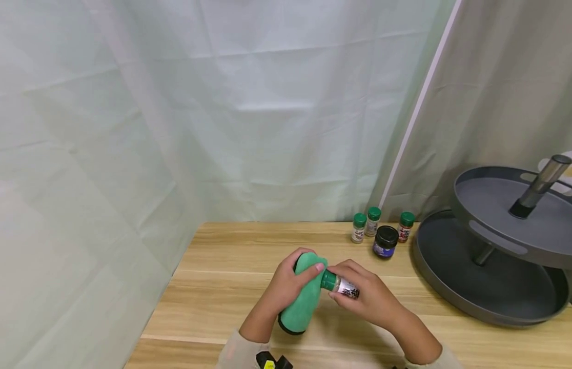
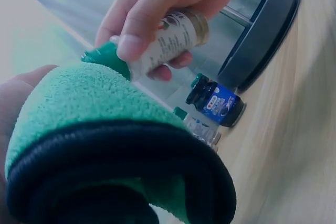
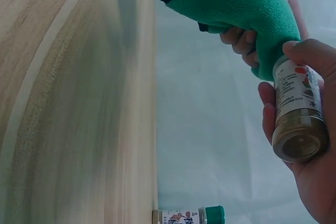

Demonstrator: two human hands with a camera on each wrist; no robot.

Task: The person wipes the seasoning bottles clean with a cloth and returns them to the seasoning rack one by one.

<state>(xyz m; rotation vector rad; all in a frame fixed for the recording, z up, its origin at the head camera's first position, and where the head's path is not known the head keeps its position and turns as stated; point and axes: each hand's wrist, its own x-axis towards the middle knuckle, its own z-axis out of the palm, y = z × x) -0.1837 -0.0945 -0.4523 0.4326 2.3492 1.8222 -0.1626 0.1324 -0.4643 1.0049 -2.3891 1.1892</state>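
My left hand grips a folded green cloth with a dark edge, its thumb lying across the top. In my right hand is a spice jar with a green cap and a white label, tilted on its side above the table. The cap end meets the cloth's edge, and the right wrist view shows the cloth up against the jar's neck. Brownish powder shows through the clear base. In the left wrist view the right fingers wrap the jar near its cap.
Several more green-capped spice jars and a dark-lidded jar with a blue label stand at the back of the wooden table. A two-tier grey round tray with a metal post occupies the right side. Pale curtains hang behind.
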